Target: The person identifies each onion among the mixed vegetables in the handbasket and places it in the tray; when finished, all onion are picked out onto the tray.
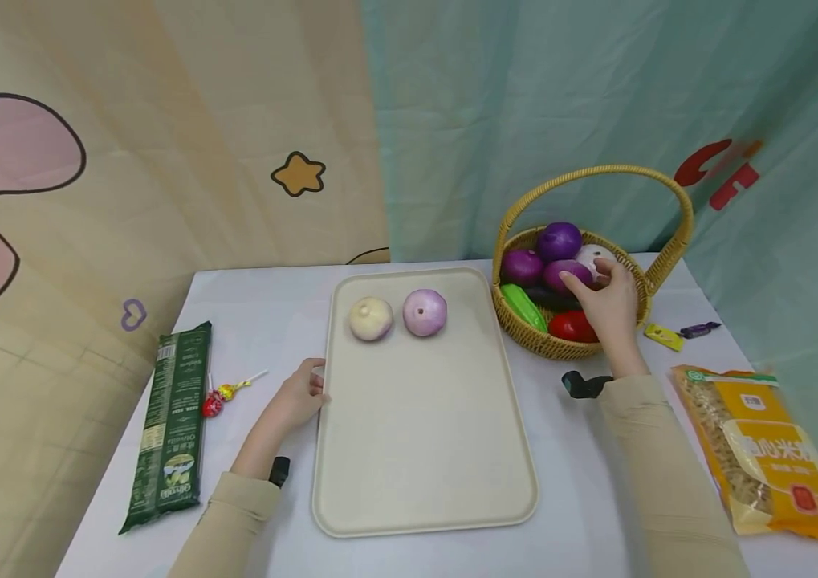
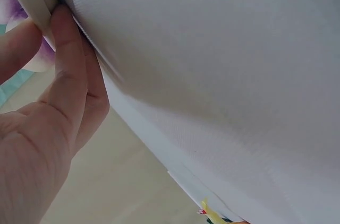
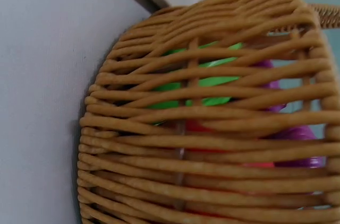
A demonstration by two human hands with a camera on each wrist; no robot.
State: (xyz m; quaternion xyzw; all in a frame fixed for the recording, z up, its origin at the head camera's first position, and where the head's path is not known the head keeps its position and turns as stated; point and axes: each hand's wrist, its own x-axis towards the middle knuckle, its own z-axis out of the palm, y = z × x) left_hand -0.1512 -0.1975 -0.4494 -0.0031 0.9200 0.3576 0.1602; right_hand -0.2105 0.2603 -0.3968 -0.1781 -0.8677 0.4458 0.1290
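Observation:
My left hand (image 1: 300, 395) grips the left rim of a cream tray (image 1: 423, 449); the left wrist view shows thumb and fingers (image 2: 69, 70) pinching that rim. On the tray's far part sit a pale onion (image 1: 370, 319) and a light purple onion (image 1: 425, 312). My right hand (image 1: 612, 303) reaches into a wicker basket (image 1: 549, 343), thumb and fingers apart, over a purple onion (image 1: 560, 273) and a whitish round vegetable (image 1: 593, 257). Whether it bears on either is unclear. The right wrist view shows mostly basket weave (image 3: 212, 112), the hand hidden.
The basket also holds other purple onions (image 1: 559, 241), a green pepper (image 1: 522, 307), a dark eggplant (image 1: 549, 299) and a red vegetable (image 1: 573, 327). Small wrapped candies (image 1: 664, 336) and a pasta bag (image 1: 770, 457) lie right; lollipops (image 1: 215, 400) and a green packet (image 1: 168, 425) lie left.

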